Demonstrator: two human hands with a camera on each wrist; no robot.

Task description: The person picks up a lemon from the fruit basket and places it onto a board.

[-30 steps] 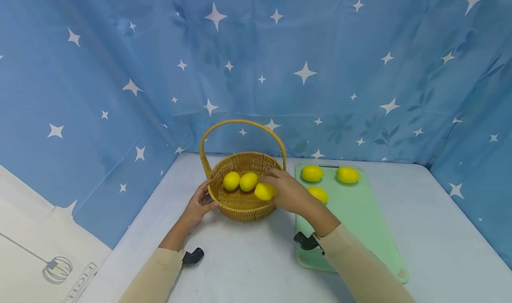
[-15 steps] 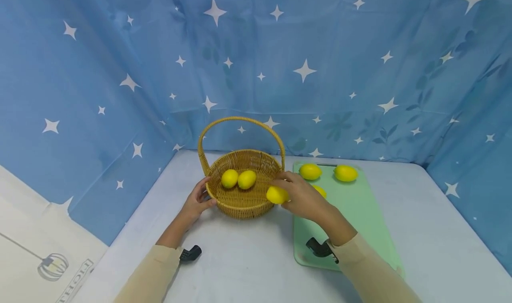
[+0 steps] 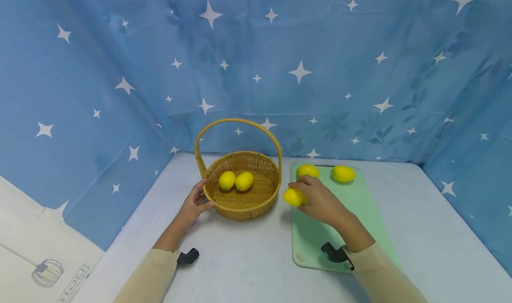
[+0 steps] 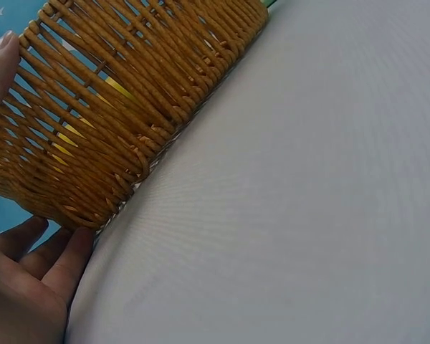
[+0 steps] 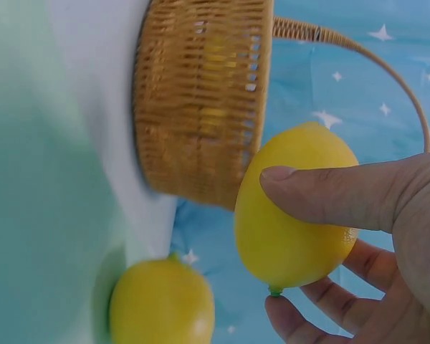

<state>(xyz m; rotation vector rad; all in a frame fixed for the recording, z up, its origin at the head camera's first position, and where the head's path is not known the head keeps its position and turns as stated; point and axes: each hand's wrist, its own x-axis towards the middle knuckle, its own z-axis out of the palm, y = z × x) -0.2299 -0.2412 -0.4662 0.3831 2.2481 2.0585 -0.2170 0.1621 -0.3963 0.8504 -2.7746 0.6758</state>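
Observation:
My right hand (image 3: 320,201) holds a yellow lemon (image 3: 295,197) above the left edge of a green cutting board (image 3: 332,241). In the right wrist view the thumb presses on the near side of this lemon, with fingers behind it. My left hand (image 3: 194,205) holds the left side of a round wicker basket (image 3: 240,213) with a tall arched handle. The left wrist view has fingertips at the basket's lower edge. Inside the basket lie two lemons, a left one (image 3: 226,181) and a right one (image 3: 244,181).
At the board's far end rest two lemons, one (image 3: 308,170) partly behind the right hand and another (image 3: 343,173) to its right. The right wrist view has a lemon (image 5: 161,304) low on the board. A blue starry curtain (image 3: 256,72) backs the white table (image 3: 240,267).
My right hand has moved right with its lemon, from over the basket to over the board's left edge. The left hand has stayed at the basket.

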